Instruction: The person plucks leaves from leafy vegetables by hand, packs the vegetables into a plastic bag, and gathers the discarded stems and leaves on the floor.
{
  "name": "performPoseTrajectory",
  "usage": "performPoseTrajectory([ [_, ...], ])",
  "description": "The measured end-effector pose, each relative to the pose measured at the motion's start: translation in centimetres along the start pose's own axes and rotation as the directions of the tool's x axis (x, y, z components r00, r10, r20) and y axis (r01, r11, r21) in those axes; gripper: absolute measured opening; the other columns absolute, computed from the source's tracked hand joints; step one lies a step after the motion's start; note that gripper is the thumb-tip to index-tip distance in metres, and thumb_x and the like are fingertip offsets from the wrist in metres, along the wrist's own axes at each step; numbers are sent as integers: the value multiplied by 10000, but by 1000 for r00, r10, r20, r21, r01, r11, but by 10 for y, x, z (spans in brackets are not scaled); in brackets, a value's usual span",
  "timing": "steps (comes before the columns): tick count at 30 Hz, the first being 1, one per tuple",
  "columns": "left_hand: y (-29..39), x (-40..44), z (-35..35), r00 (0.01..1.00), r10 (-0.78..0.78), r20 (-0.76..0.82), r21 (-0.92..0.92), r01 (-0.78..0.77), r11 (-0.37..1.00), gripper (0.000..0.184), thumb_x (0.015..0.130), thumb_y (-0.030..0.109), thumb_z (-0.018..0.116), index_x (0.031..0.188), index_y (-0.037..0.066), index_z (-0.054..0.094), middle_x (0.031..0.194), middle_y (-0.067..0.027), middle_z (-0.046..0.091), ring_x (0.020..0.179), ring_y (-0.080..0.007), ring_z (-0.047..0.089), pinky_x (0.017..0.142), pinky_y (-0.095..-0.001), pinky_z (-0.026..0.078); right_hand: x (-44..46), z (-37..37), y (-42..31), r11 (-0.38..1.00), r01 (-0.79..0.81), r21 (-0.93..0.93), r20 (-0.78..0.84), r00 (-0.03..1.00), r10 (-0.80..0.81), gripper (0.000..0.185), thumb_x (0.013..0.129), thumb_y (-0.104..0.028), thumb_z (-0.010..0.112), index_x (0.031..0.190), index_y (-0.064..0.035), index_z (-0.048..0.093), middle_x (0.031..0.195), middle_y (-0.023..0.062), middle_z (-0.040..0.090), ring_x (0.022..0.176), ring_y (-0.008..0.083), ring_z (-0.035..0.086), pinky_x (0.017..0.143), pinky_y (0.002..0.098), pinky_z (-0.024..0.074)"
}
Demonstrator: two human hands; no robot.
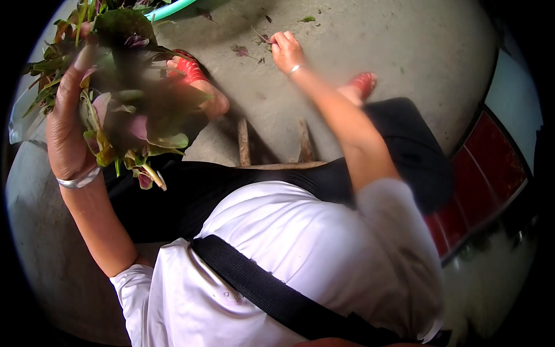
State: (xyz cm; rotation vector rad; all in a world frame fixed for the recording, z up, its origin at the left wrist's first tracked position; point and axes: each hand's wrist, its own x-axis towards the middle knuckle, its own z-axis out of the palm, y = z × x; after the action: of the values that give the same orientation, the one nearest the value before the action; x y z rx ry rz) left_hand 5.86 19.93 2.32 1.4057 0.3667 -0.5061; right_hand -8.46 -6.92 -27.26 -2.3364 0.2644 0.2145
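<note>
A big bunch of leafy greens (139, 127), green and purple with pale stems, fills the upper left of the head view. My left hand (69, 130) is wrapped round it, its thumb upward and most of its fingers hidden behind the leaves. Down at the floor, my right hand (287, 53) is closed in a pinch on a purplish leaf sprig (263, 38), whose thin stem sticks out to the left. A second purple sprig (243, 52) lies on the concrete just beside that hand. Nearer leaves of the bunch are blurred.
Part of a turquoise basin rim (173, 8) shows at the top, beyond the bunch. Loose leaves (307, 19) are scattered over the concrete floor (404, 52). My feet wear red sandals (189, 69). Between my legs are wooden stool parts (243, 143). A dark red panel (485, 168) stands at right.
</note>
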Motion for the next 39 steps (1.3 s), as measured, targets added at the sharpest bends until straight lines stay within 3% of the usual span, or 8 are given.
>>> performPoseTrajectory([
  [10,1,-3,3,995,12,95,-92,-3,996,392,888,204,457,1202,-31,455,1189,-77,497,1083,-163,460,934,-292,346,15,14,-10,976,-27,-215,241,967,79,119,794,-114,532,899,-62,511,968,166,510,869,350,541,747,415,465],
  [17,-3,-1,-14,995,-83,-56,-95,78,992,365,866,205,490,1154,-18,508,1211,-75,483,1073,-170,458,951,-296,321,5,25,-34,998,57,-17,210,976,-52,113,781,-109,532,879,-65,501,928,171,512,850,365,546,728,434,467],
  [24,5,-5,11,993,33,-116,-33,-37,999,394,852,187,503,1188,-18,478,1279,-61,435,1132,-165,413,972,-311,298,4,53,-44,977,106,-186,338,940,-38,132,764,-80,535,877,-41,479,882,196,504,804,380,564,689,437,479],
  [29,8,-5,5,983,-73,-170,-10,72,997,422,817,199,556,1159,-40,492,1061,-120,561,934,-167,555,775,-281,458,26,42,-64,996,67,-67,242,969,-49,102,759,-82,532,847,-40,501,898,199,515,813,371,568,709,429,483],
  [33,12,-5,6,973,-66,-223,-69,52,996,406,805,197,565,1147,-16,518,1075,-83,563,966,-152,539,825,-280,426,76,47,-93,994,95,-51,153,984,-87,139,754,-84,531,883,-33,524,955,207,526,848,360,571,743,418,480],
  [34,12,-5,-4,973,-30,-228,96,53,994,424,807,187,560,1174,-14,492,1095,-78,547,983,-148,527,849,-278,406,88,51,-99,993,86,-86,163,984,-71,166,751,-82,534,907,-27,523,976,209,523,864,357,570,755,411,477],
  [36,15,-4,1,977,-73,-202,-50,64,997,446,811,185,549,1200,-14,462,1112,-72,533,996,-150,518,876,-280,384,111,57,-109,987,63,-150,186,982,-34,222,744,-78,539,956,-15,522,1018,214,517,896,351,568,778,399,472],
  [39,4,-4,-20,988,-8,-155,46,15,999,461,861,201,472,1278,31,374,1231,-75,466,1120,-186,454,952,-316,348,125,64,-118,973,22,-228,290,956,47,274,778,-67,495,1041,10,508,1096,223,485,979,341,542,816,381,463],
])
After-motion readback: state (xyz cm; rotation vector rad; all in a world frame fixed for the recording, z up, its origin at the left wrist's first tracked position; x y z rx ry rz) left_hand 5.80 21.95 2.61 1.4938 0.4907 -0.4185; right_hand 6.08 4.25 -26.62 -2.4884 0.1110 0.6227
